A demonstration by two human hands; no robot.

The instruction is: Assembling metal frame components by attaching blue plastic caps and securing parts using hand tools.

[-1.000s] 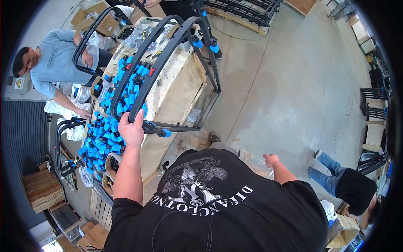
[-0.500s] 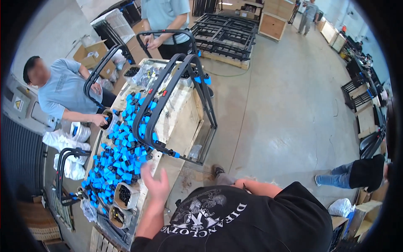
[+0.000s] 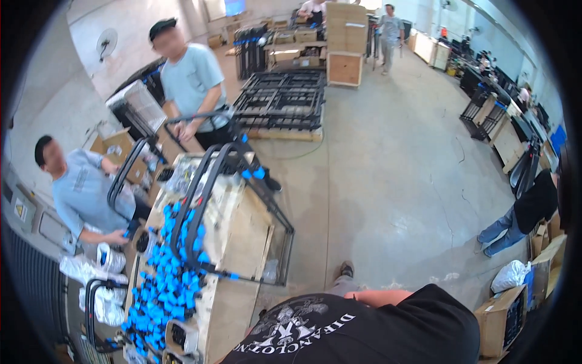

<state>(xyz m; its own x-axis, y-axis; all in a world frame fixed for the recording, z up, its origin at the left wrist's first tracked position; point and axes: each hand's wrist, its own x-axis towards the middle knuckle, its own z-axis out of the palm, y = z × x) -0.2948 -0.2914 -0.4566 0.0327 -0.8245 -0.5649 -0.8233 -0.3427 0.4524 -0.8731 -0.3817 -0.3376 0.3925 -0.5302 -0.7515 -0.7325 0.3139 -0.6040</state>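
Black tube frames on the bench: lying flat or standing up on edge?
On edge. The black tube frames stand tilted on the wooden bench, one end rising over the blue plastic caps, the far end hanging past the bench edge.

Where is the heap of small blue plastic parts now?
In the head view, the heap of blue plastic parts lies at lower left on the wooden worktable, under and beside the black tubular frames.

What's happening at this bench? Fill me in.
Black metal tube frames lie across a wooden workbench heaped with small blue plastic caps. The camera wearer's hands are out of view. Across the bench, a seated person reaches toward it, and a standing person holds another frame.
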